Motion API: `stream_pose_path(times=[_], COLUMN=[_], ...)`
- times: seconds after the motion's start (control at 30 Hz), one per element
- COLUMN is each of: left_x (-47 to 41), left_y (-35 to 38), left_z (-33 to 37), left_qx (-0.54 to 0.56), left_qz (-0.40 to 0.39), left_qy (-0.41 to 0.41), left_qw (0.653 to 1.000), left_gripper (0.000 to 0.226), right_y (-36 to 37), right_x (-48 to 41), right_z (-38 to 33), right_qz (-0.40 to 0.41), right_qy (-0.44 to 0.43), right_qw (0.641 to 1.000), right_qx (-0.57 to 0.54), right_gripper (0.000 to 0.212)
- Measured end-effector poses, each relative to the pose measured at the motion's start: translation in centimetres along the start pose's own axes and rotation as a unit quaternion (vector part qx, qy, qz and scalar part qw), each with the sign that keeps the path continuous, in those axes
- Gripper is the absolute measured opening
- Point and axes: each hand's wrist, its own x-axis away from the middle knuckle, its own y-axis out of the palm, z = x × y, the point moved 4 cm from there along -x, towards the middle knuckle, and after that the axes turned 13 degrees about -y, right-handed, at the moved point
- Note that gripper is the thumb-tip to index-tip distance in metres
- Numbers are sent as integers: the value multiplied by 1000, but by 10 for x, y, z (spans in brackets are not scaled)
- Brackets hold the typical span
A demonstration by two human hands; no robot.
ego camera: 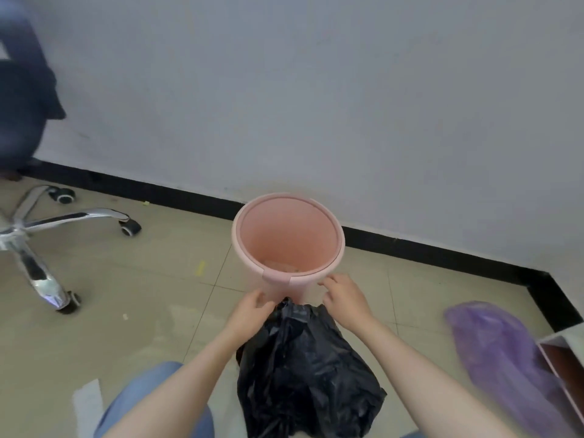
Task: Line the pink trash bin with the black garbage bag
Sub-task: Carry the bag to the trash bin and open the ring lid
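The pink trash bin (328, 222) stands upright on the tiled floor near the wall, its mouth open and unlined. A crumpled black garbage bag (303, 368) hangs just in front of the bin, between my forearms. My left hand (251, 308) grips the bag's upper left edge beside the bin's lower wall. My right hand (343, 298) is at the bag's upper right edge, fingers curled and touching the bin's rim area; its hold on the bag is partly hidden.
A chrome office-chair base (41, 226) with castors stands at the left. A purple plastic bag (499, 349) lies on the floor at the right, next to a white box (565, 358). A black skirting strip (410, 248) runs behind the bin.
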Motion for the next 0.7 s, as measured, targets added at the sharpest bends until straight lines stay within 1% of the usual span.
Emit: stream_pose_path(times=[0.03,0.1,0.13,0.17,0.27,0.33,0.4,0.47,0.53,0.6,0.7], left_x=[-6,-18,-23,-26,-37,-45,-54,-59,-61,-63,-65], left_y=[-11,-25,-28,-29,-29,-31,-34,-35,-34,-32,-28], left_z=[5,11,14,16,19,20,19,16,13,11,10], left_qx=[89,262,324,357,400,417,422,424,417,414,405], left_qz=[17,20,6,-8,-25,-21,-13,-10,-10,-9,-10], left_qy=[-41,-115,-131,-135,-138,-137,-129,-125,-128,-134,-148], left_qw=[995,958,937,924,906,899,897,897,900,900,902], left_gripper=[48,41,41,43,46,42,35,23,2,13,11], right_y=[-6,-7,-2,5,27,35,39,43,43,41,35], right_x=[-10,-27,-33,-38,-51,-62,-70,-74,-73,-74,-72], right_z=[-9,-26,-34,-40,-47,-46,-43,-41,-41,-40,-39], right_qz=[9,-10,-28,-47,-87,-88,-70,-45,-14,2,-12], right_qy=[-17,-39,-44,-48,-55,-57,-53,-46,-40,-54,-61], right_qw=[1000,999,999,998,995,994,995,997,998,997,997], right_qx=[4,12,15,12,7,32,41,46,52,54,42], right_gripper=[37,36,36,39,53,55,55,54,51,52,51])
